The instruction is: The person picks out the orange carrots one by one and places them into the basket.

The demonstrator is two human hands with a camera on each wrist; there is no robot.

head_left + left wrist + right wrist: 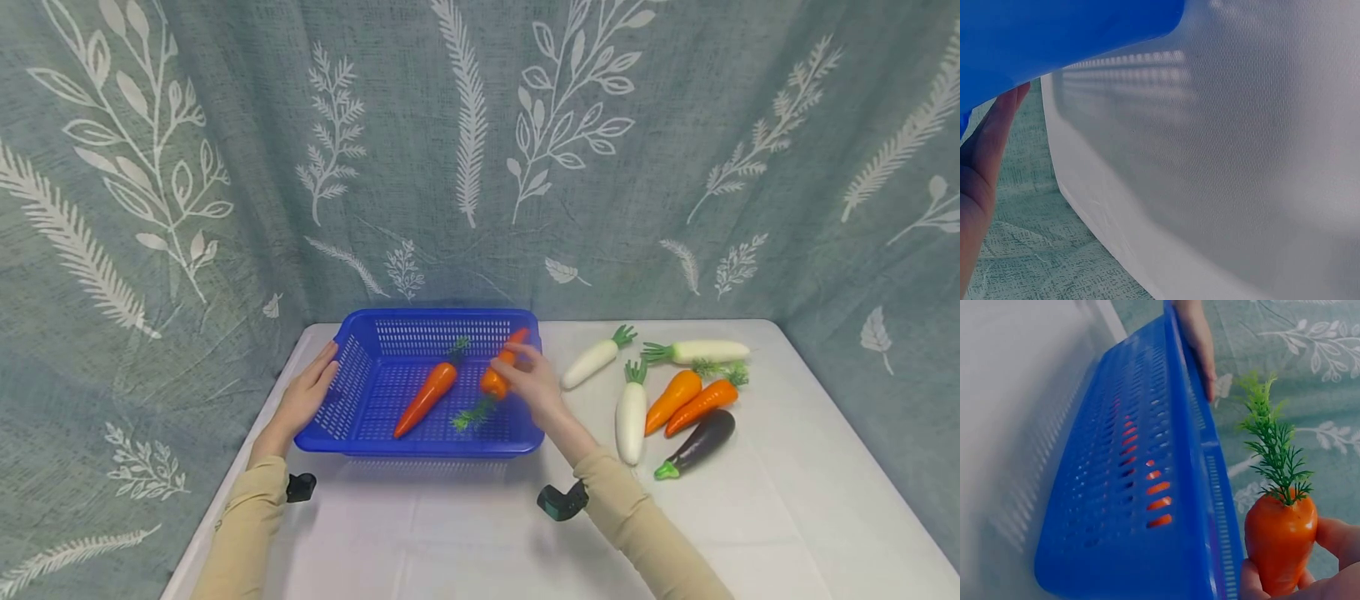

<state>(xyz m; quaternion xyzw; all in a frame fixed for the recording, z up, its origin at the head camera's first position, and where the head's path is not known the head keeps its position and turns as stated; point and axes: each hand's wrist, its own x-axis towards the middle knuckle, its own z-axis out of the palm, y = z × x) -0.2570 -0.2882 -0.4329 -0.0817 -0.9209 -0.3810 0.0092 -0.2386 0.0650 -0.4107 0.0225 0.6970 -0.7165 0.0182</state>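
Carrot (1280, 534) is gripped by right hand (536, 383) over blue basket (420, 447), left hand (303, 395) resting straight-fingered against it.

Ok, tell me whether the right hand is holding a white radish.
No, the right hand holds an orange carrot, while three white radishes lie on the white table.

A grey-green fabric backdrop (405, 167) is hanging behind the worktop (465, 533) and running along its left and right sides, falling in soft folds. White leaf sprays (133, 93) and feathery fronds (470, 133) are patterning the fabric. The worktop is showing a pale, finely textured surface with rounded far corners. Diffuse light is brightening it, while blurred shadows (1166, 200) are stretching across it in the left wrist view.
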